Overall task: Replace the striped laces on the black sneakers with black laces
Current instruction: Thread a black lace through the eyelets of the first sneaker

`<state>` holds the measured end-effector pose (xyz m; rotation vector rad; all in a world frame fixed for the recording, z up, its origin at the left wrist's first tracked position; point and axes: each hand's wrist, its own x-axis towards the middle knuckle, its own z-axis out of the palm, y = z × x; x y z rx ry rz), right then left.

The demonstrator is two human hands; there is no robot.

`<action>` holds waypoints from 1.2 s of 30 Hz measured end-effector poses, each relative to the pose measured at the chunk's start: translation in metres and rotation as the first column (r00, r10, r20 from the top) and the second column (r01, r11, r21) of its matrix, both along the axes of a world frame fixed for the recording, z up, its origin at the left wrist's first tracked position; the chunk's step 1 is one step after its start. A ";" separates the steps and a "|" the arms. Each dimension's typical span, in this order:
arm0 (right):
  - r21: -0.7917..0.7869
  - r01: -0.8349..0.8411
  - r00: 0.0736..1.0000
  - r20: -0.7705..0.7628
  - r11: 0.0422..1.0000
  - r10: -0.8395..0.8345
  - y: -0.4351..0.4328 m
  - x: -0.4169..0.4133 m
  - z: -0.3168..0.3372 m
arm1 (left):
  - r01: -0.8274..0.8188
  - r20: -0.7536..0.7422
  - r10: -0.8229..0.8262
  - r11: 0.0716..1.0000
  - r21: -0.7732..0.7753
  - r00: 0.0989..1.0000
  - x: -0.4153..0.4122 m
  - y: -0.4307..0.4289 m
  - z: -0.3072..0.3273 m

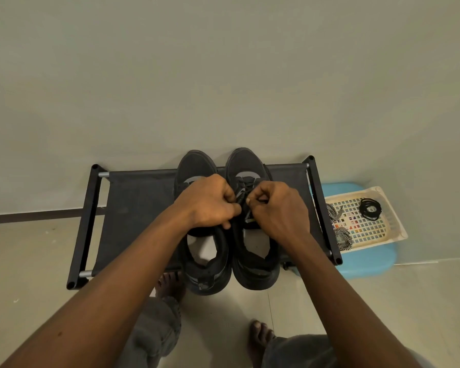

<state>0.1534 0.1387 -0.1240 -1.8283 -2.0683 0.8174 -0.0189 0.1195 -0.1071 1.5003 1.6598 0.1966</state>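
Observation:
Two black sneakers stand side by side on a black fabric rack, toes toward the wall. The left sneaker lies partly under my left forearm. On the right sneaker a black lace runs through the front eyelets. My left hand and my right hand meet over its tongue, fingers curled, each pinching part of the black lace. Striped laces lie in a white basket at the right, beside a coiled black lace.
The basket sits on a light blue stool to the right of the rack. A grey wall rises behind the rack. My bare feet stand on the tiled floor in front of it.

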 end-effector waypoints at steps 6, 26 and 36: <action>-0.097 0.068 0.992 -0.098 0.993 -0.078 0.000 0.001 -0.008 | 0.017 0.016 -0.017 1.000 0.002 1.000 0.000 -0.001 -0.001; -0.090 0.073 0.992 -0.097 0.993 -0.082 -0.007 -0.009 -0.008 | -0.140 0.012 0.141 0.959 0.246 0.990 0.005 0.002 -0.013; 0.003 0.052 0.998 -0.027 0.999 -0.051 -0.006 -0.006 -0.003 | 0.066 -0.203 -0.008 0.958 0.279 0.979 0.010 0.003 -0.009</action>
